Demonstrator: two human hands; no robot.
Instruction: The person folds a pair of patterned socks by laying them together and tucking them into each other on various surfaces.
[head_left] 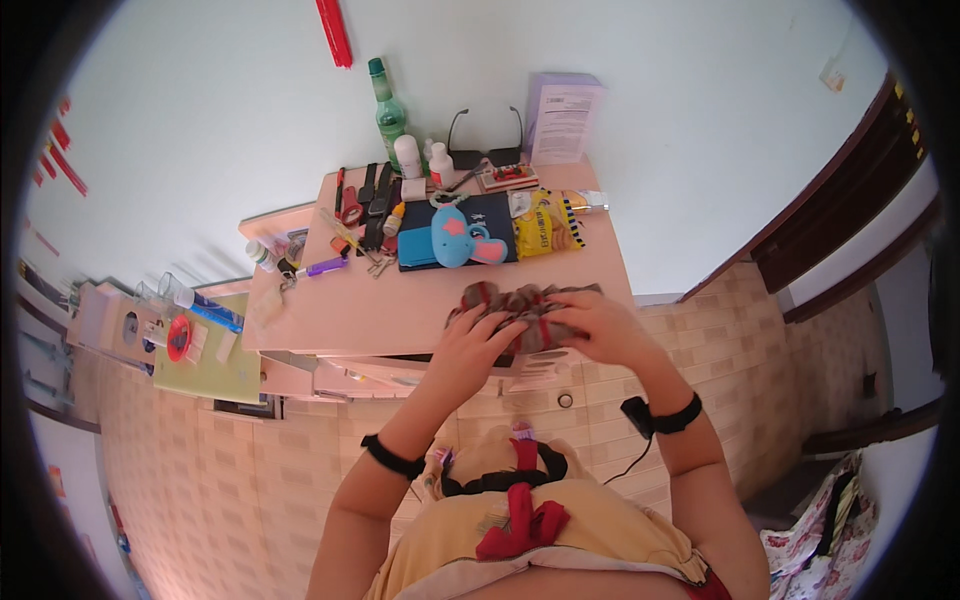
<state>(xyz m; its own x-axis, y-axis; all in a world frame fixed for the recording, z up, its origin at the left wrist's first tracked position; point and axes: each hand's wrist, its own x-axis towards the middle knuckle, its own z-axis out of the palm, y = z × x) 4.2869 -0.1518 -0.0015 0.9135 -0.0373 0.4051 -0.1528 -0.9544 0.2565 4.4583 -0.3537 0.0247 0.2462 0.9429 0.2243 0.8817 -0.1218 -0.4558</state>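
Note:
A bunched brown checked cloth [524,303] with red stripes lies at the front right edge of the pink tabletop [400,310]. My left hand [472,345] holds its left side, fingers curled over the folds. On the other side, my right hand [603,328] grips the cloth between thumb and fingers. Parts of the cloth are hidden under both hands. Just behind it sit a blue rabbit-eared plush [455,237], a dark blue book [493,212] and a yellow snack packet [547,225].
Along the wall stand a green bottle [389,105], white bottles [408,156], dark glasses [485,157] and a lilac box [563,118]. Keys [380,265] and watches [378,205] lie at left. A drawer [395,362] juts out below the front edge. A green-topped stand [200,375] is further left.

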